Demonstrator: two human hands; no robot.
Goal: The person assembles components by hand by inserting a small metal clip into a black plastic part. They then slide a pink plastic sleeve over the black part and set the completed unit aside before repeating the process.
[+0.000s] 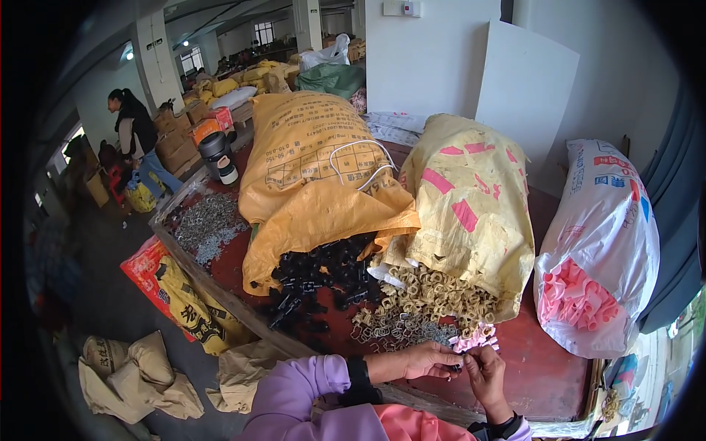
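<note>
My left hand [426, 360] and my right hand [485, 373] meet over the near edge of the red table [529, 367]. Between the fingertips of both hands is a small black piece [455, 367], mostly covered by the fingers. Just beyond them lie a small heap of pink pieces [474, 337] and a spread of metal buckles [404, 332]. Tan ring-like pieces [434, 294] spill from a pale yellow sack [471, 191]. To their left, black plastic pieces [323, 272] spill from an orange sack [316, 162].
A white sack [603, 206] of pink pieces stands at the right. Metal parts [206, 220] and a dark cup-like container [215, 147] lie at the table's far left. Paper sacks [136, 375] lie on the floor. A person [136, 132] stands at the far left.
</note>
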